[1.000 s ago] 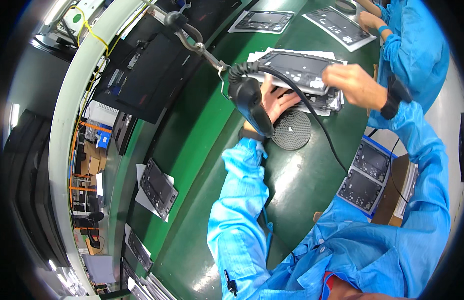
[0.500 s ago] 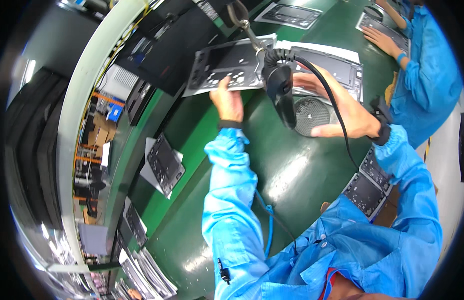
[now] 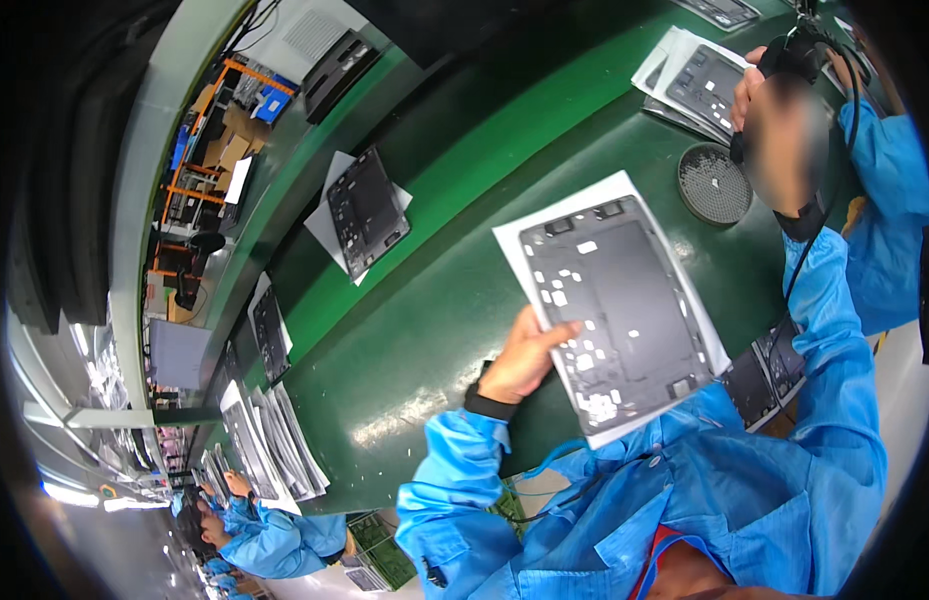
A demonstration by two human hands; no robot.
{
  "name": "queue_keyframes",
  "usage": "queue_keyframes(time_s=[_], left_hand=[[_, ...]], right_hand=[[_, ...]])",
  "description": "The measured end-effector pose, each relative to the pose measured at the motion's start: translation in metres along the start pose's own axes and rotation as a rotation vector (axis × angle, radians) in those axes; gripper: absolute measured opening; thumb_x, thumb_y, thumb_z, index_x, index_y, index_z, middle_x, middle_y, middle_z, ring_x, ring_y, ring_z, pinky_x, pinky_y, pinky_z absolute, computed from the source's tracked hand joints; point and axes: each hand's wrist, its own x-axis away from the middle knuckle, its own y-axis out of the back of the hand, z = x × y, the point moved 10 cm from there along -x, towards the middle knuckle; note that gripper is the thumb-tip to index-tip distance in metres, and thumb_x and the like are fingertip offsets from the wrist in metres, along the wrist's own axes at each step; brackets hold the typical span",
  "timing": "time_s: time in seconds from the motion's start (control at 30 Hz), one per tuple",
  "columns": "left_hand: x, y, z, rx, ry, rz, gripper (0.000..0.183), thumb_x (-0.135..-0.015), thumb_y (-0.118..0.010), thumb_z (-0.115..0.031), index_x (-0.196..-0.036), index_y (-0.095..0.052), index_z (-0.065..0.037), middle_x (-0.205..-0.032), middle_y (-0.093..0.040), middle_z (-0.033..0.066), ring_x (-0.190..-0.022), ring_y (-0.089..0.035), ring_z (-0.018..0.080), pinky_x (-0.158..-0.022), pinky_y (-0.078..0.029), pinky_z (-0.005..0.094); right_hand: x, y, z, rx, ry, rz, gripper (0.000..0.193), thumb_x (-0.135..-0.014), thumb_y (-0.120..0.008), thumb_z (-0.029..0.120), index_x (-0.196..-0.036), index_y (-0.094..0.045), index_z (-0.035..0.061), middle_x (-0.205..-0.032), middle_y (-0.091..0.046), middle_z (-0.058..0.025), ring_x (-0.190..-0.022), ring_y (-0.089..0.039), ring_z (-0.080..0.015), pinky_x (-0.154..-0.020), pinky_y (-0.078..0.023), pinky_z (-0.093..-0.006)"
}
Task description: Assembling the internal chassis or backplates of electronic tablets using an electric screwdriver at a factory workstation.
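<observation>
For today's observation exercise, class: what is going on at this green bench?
A person in a blue coat holds a dark flat panel on its white sheet with the left hand, lifted over the green table. The right hand grips a black corded tool near a round grey dish. More panels lie along the table.

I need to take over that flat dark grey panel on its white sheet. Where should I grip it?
Grip the dark grey panel with its white sheet at a free edge, likely the far short one, thumb on top. The left hand already pinches the near left edge.
</observation>
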Motion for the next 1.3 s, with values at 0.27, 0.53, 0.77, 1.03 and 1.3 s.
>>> queue_keyframes(time_s=[0.27,0.53,0.77,1.03,1.3], left_hand=[[0.024,-0.025,-0.05,-1.283,-0.064,-0.458,0.041,-0.09,-0.079,-0.011,-0.122,-0.059,0.003,-0.094,-0.069,0.0129,-0.085,-0.069,0.0192,-0.072,-0.055,0.0349],[-0.053,-0.061,-0.094,-1.246,-0.897,-0.362,0.033,-0.079,-0.08,-0.01,-0.11,-0.07,-0.004,-0.105,-0.062,0.0134,-0.1,-0.058,0.0319,-0.088,-0.045,0.0412],[-0.072,-0.051,-0.084,-1.155,-0.801,-0.283,0.021,-0.077,-0.08,-0.003,-0.097,-0.074,-0.003,-0.097,-0.068,0.0118,-0.094,-0.06,0.0281,-0.084,-0.049,0.0369],[-0.074,-0.057,-0.085,-1.166,-0.79,-0.26,0.021,-0.079,-0.08,-0.002,-0.099,-0.073,-0.003,-0.096,-0.067,0.0119,-0.093,-0.059,0.0277,-0.084,-0.048,0.0376],[-0.075,-0.055,-0.083,-1.166,-0.794,-0.257,0.021,-0.079,-0.08,-0.003,-0.099,-0.073,-0.002,-0.096,-0.066,0.0116,-0.093,-0.059,0.0273,-0.084,-0.048,0.0378]], right_hand=[[0.017,0.017,-0.003,-0.053,-0.011,-0.017,0.019,-0.108,-0.056,0.021,-0.115,-0.054,0.0033,-0.073,-0.052,-0.0022,-0.057,-0.048,-0.0078,-0.054,-0.043,-0.0245],[0.017,0.015,-0.018,-0.098,-0.059,-0.038,0.023,-0.108,-0.056,0.024,-0.109,-0.055,0.001,-0.07,-0.051,-0.0012,-0.054,-0.048,-0.0081,-0.052,-0.042,-0.0246],[0.017,0.027,-0.025,0.029,-0.056,-0.066,0.022,-0.109,-0.053,0.025,-0.107,-0.05,0.003,-0.07,-0.049,-0.003,-0.053,-0.046,-0.0096,-0.05,-0.042,-0.0261],[0.012,0.039,-0.032,0.122,-0.037,-0.048,0.024,-0.11,-0.053,0.026,-0.099,-0.05,0.0043,-0.068,-0.05,-0.0014,-0.051,-0.049,-0.0086,-0.049,-0.044,-0.025],[0.011,0.044,-0.035,0.148,-0.044,-0.097,0.026,-0.11,-0.052,0.026,-0.094,-0.049,0.0048,-0.067,-0.049,-0.0012,-0.051,-0.049,-0.0087,-0.049,-0.044,-0.0249]])
